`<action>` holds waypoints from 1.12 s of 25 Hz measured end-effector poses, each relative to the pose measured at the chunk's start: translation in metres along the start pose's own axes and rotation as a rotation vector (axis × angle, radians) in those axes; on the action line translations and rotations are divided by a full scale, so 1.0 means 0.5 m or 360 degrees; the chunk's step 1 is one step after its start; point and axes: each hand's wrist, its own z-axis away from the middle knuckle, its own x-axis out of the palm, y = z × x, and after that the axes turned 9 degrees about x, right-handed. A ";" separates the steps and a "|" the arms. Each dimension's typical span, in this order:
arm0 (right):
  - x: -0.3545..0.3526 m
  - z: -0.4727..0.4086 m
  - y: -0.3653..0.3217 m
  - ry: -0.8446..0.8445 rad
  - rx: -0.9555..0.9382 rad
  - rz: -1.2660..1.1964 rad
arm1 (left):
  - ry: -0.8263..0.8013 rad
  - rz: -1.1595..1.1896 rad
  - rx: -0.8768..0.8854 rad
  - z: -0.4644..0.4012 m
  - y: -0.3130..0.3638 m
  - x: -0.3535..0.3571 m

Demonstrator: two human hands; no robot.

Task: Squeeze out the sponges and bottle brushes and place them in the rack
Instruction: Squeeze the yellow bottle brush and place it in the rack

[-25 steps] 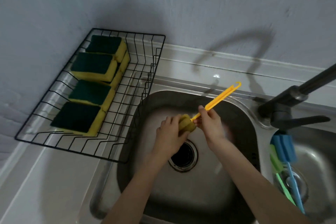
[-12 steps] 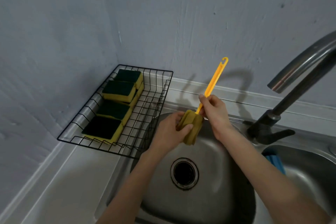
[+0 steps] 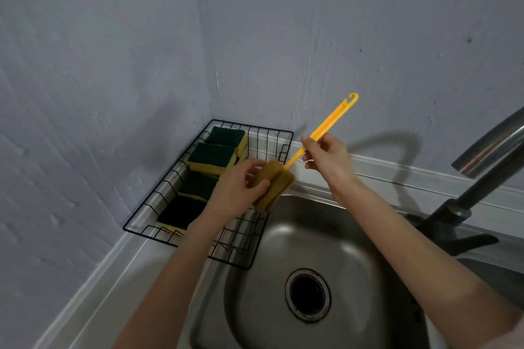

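Note:
I hold a yellow bottle brush [image 3: 330, 125] slanted over the right edge of the black wire rack [image 3: 144, 209]. My left hand [image 3: 236, 190] wraps its brownish sponge head [image 3: 274, 183]. My right hand [image 3: 326, 156] pinches the thin handle midway, with the hooked end pointing up and right. Several green-topped yellow sponges [image 3: 212, 156] lie in a row in the rack's left half; my left forearm hides part of the nearer ones.
The steel sink basin [image 3: 354, 249] with its drain [image 3: 308, 295] lies below my arms. A dark faucet [image 3: 479, 178] rises at the right. Grey walls meet in a corner right behind the rack. A pale counter strip [image 3: 113, 292] runs along the left.
Both hands have carried the brush up and left, from over the sink's drain to the rack's right edge. My view has tilted upward, and the second basin with other brushes has left view.

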 end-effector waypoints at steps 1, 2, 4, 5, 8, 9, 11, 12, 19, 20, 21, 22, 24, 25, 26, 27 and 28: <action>0.004 -0.007 -0.004 -0.0016 -0.0006 -0.0008 | -0.0002 -0.0065 -0.0022 -0.006 -0.010 -0.006; 0.006 -0.016 -0.006 -0.0023 0.0000 -0.0034 | 0.0006 -0.0112 -0.0052 -0.013 -0.021 -0.010; 0.004 -0.038 -0.009 0.0016 0.0011 -0.0102 | 0.0017 -0.0189 -0.0108 -0.032 -0.041 -0.012; 0.000 -0.050 -0.010 0.0054 0.0011 -0.0139 | 0.0010 -0.0224 -0.0133 -0.044 -0.050 -0.012; -0.016 -0.089 -0.005 0.0149 0.0011 -0.0268 | -0.0002 -0.0274 -0.0204 -0.089 -0.082 -0.002; -0.021 -0.104 0.000 0.0175 0.0008 -0.0276 | 0.0001 -0.0286 -0.0218 -0.106 -0.092 0.007; -0.027 -0.132 0.014 0.0225 -0.0005 -0.0256 | -0.0003 -0.0374 -0.0236 -0.139 -0.108 0.029; -0.028 -0.148 0.021 0.0246 -0.0004 -0.0249 | -0.0013 -0.0437 -0.0252 -0.157 -0.117 0.041; -0.012 -0.224 0.087 0.0291 0.0091 -0.0271 | -0.0103 -0.0507 -0.0248 -0.229 -0.187 0.107; -0.008 -0.230 0.098 0.0287 0.0116 -0.0259 | -0.0133 -0.0483 -0.0256 -0.233 -0.196 0.113; -0.005 -0.234 0.111 0.0295 0.0148 -0.0233 | -0.0170 -0.0438 -0.0274 -0.233 -0.205 0.120; -0.003 -0.236 0.121 0.0306 0.0173 -0.0210 | -0.0195 -0.0398 -0.0271 -0.232 -0.211 0.125; 0.000 -0.235 0.136 0.0324 0.0203 -0.0192 | -0.0250 -0.0385 -0.0255 -0.230 -0.220 0.130; 0.000 -0.234 0.140 0.0321 0.0217 -0.0172 | -0.0272 -0.0390 -0.0257 -0.229 -0.223 0.131; 0.001 -0.233 0.141 0.0305 0.0233 -0.0154 | -0.0284 -0.0386 -0.0257 -0.230 -0.224 0.131; 0.002 -0.231 0.138 0.0273 0.0258 -0.0123 | -0.0295 -0.0377 -0.0259 -0.231 -0.223 0.130; 0.004 -0.228 0.136 0.0235 0.0287 -0.0080 | -0.0295 -0.0364 -0.0257 -0.233 -0.223 0.130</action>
